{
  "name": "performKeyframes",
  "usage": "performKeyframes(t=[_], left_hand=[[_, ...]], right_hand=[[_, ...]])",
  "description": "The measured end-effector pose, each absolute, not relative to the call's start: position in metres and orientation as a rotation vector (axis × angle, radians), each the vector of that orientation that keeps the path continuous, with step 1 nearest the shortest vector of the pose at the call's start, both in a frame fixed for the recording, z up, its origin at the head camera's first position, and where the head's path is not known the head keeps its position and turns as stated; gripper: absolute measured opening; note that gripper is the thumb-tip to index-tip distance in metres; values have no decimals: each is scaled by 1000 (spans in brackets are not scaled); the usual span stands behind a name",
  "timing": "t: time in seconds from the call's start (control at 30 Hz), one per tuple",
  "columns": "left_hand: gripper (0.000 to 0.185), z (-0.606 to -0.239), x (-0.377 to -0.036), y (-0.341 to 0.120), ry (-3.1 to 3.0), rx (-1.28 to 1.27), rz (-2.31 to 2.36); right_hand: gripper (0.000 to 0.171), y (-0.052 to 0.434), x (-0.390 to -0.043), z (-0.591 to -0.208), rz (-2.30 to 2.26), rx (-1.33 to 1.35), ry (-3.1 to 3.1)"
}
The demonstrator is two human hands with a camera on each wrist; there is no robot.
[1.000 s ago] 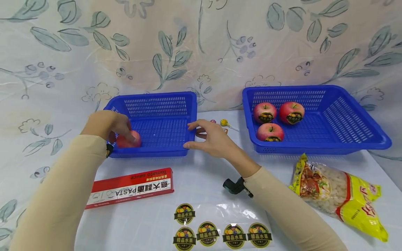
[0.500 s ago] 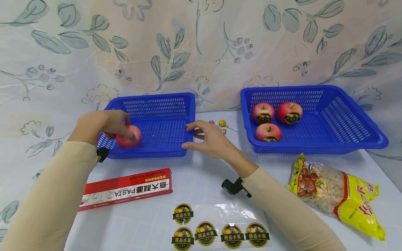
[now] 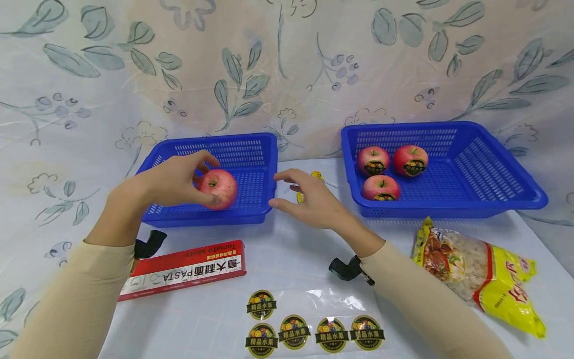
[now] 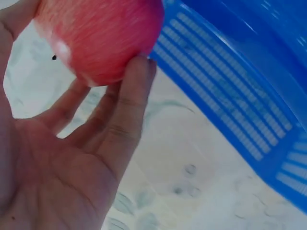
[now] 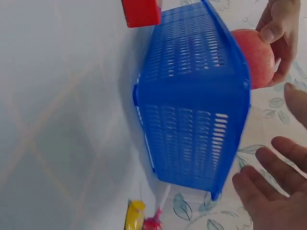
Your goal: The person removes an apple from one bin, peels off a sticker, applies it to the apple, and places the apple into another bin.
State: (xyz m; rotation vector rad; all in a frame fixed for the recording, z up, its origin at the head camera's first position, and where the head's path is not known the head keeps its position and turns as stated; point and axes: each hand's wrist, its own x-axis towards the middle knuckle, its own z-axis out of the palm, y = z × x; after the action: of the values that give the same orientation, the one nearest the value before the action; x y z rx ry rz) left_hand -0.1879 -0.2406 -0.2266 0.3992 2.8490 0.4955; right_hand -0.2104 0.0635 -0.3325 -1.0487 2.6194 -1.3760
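Observation:
My left hand (image 3: 166, 180) grips a red apple (image 3: 222, 188) between thumb and fingers, over the smaller blue basket (image 3: 215, 219) at the left. In the left wrist view the fingertips (image 4: 136, 72) curl against the underside of this apple, and no sticker shows on it. The right wrist view has the apple (image 5: 256, 60) up at the basket's rim. My right hand (image 3: 316, 202) hangs beside that basket's right end, fingers spread and loosely bent, holding nothing. Three apples with black fruit stickers, one of them the front apple (image 3: 380, 187), lie in the larger blue basket (image 3: 448, 204).
A red pasta box (image 3: 188, 267) lies before the left basket. Nearer is a clear sheet (image 3: 323, 299) with several round stickers (image 3: 293, 331). A yellow food bag (image 3: 480, 274) lies at the right. Wrapped lollipops (image 5: 134, 215) lie between the baskets, and a patterned cloth (image 3: 287, 65) hangs behind.
My left hand has lifted the apple from the left basket's front left corner and carried it to the right. My right hand has come away slightly from the basket's right rim.

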Motion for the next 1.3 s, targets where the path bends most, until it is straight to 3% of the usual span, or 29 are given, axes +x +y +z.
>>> performKeyframes(t=[0.53,0.83,1.3], left_hand=[[76,-248,-158,-162,2795,948,795],[71,-278,-156,-134,2798,1100,942],[72,-320,-155,-98,2711,1132,923]], right_hand=[[52,110,-175,-324,-1643,-1148,2266],[63,132,-166,-334,-1653,-1052,2316],[56,177,-166,-351,-1438,-952,2323]])
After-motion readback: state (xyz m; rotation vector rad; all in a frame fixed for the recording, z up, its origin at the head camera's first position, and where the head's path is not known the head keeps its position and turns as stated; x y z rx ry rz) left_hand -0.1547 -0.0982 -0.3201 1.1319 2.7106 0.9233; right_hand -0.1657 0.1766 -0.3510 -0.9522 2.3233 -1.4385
